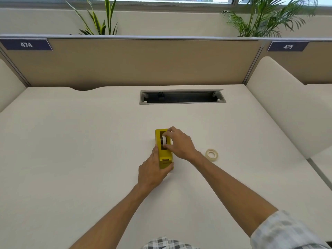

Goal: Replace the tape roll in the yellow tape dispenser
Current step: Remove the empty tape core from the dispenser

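Note:
The yellow tape dispenser lies on the white desk, near its middle, long axis running away from me. My left hand grips its near end, thumb along the left side and fingers wrapped under the right. My right hand pinches a white tape roll between thumb and fingers, right at the dispenser's dark slot. A second, cream-coloured tape roll lies flat on the desk to the right of my right wrist.
A grey cable tray opening is cut into the desk behind the dispenser. A tan partition closes off the back, with plants behind it. White side panels bound the desk on the right and left.

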Motion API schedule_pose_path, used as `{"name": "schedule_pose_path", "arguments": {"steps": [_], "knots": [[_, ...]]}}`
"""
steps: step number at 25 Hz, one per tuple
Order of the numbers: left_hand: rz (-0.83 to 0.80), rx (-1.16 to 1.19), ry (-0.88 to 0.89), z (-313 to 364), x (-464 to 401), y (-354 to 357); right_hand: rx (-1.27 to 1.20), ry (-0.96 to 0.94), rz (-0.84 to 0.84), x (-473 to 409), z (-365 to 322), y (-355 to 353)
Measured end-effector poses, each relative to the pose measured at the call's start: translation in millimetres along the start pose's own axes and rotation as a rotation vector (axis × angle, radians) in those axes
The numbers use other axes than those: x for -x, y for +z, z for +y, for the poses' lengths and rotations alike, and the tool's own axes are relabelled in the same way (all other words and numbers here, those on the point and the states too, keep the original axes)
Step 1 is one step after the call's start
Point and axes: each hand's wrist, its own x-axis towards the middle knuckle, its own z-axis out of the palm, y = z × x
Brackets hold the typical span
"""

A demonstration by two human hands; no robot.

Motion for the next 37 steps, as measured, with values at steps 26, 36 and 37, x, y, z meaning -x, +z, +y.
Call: {"name": "schedule_pose_path", "arguments": {"steps": [26, 36, 37], "knots": [[0.227, 0.367, 0.093, -8, -2, -35, -0.196, -0.093, 0.174, 24, -19, -27], [0.292, 0.595, 0.182, 28, 3, -64, -0.281, -0.187, 0.222, 51, -33, -53], [0.287, 0.593, 0.192, 28, 5, -66, -0.294, -0.193, 0.222, 52, -33, -54]]}}
